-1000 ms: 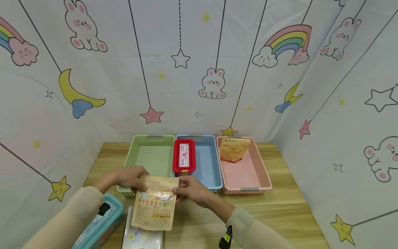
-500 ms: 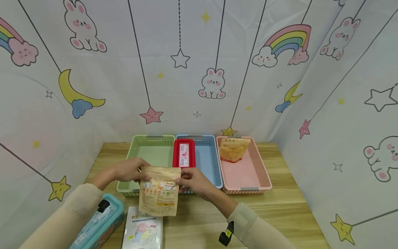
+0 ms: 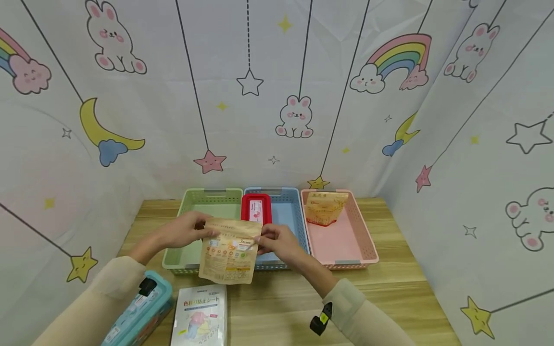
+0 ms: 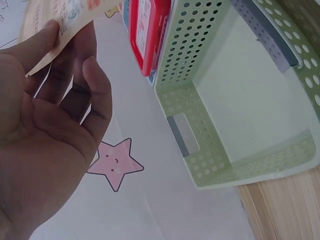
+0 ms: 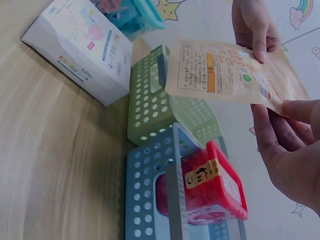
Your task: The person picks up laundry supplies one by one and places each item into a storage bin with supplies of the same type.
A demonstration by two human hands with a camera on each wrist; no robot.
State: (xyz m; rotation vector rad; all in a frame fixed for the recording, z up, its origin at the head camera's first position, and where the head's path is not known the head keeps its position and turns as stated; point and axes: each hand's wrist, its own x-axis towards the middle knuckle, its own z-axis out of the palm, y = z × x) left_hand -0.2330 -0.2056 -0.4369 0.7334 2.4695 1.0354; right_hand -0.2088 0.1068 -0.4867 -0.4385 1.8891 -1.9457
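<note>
A flat tan pouch [image 3: 228,254] with printed text hangs between both hands, above the front edges of the green and blue baskets. My left hand [image 3: 187,230] pinches its upper left corner between thumb and fingers. At the upper right edge, my right hand [image 3: 280,244] pinches it the same way. In the right wrist view the pouch [image 5: 215,72] tilts over the baskets, with the right thumb on its printed side. Behind it, a red-lidded box [image 3: 256,209] stands in the blue basket [image 3: 285,211], partly hidden by the pouch.
The green basket [image 3: 212,204] is at the left. In the pink basket [image 3: 342,245], at the right, leans another tan pouch [image 3: 324,207]. A white box [image 3: 200,315] and a teal-lidded container [image 3: 143,307] lie at the table's front left. A printed curtain [image 3: 242,120] hangs behind.
Both hands have carried the pouch forward and to the right, away from the white box, whose printed front now shows fully. The baskets have stayed in place.
</note>
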